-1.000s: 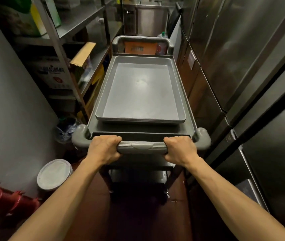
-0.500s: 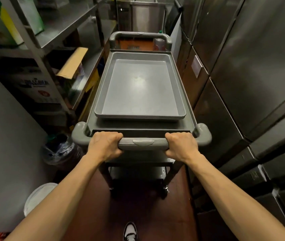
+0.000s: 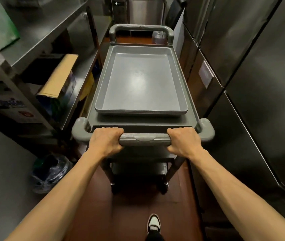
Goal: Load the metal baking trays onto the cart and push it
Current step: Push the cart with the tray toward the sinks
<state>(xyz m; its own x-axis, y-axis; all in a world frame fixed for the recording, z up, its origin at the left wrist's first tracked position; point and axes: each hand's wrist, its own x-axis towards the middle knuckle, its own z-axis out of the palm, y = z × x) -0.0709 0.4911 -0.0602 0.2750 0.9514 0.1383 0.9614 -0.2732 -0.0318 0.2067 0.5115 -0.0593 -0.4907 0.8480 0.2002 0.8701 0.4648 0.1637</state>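
Note:
A stack of grey metal baking trays (image 3: 141, 84) lies flat on the top shelf of a grey cart (image 3: 193, 117) straight ahead of me. The near handle bar (image 3: 144, 139) runs across the cart's front end. My left hand (image 3: 106, 142) is wrapped around the bar's left part. My right hand (image 3: 184, 141) grips its right part. A second handle (image 3: 140, 28) arches over the far end of the cart.
The aisle is narrow. Steel shelving (image 3: 51, 32) with cardboard boxes (image 3: 60, 79) lines the left side, and a bagged bin (image 3: 49, 173) stands on the floor below. Tall steel fridge doors (image 3: 242, 84) line the right. A steel cabinet (image 3: 144, 11) closes the far end. My shoe (image 3: 153, 223) shows on the brown floor.
The cart has rolled forward down the aisle with both hands on its handle. The white bucket lid and red objects at lower left have dropped out of view; the shelves are closer.

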